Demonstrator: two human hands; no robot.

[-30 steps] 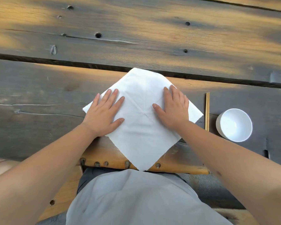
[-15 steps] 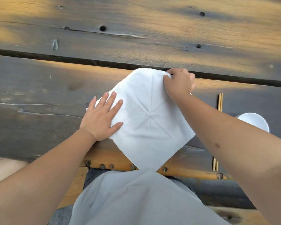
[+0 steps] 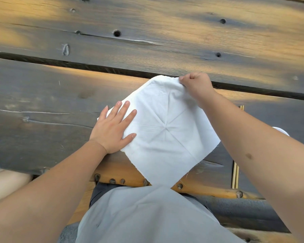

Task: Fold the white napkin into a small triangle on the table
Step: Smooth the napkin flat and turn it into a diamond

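Note:
A white napkin (image 3: 167, 130) lies as a diamond on the dark wooden table (image 3: 42, 102), creased through its middle, with its near corner hanging over the table's front edge. My left hand (image 3: 113, 128) lies flat with spread fingers on the napkin's left corner. My right hand (image 3: 196, 85) pinches the far corner and has it lifted and curled back off the wood. The cloth's right corner is partly hidden by my right forearm.
A pair of wooden chopsticks (image 3: 235, 174) lies to the right of the napkin, mostly behind my right forearm. A sliver of a white bowl (image 3: 281, 131) shows beyond that arm. A dark gap (image 3: 77, 64) runs between the table's planks just past the napkin.
My right hand left the napkin's right side, went to the far corner and took hold of it. That corner now curls up off the table. The left hand stayed flat.

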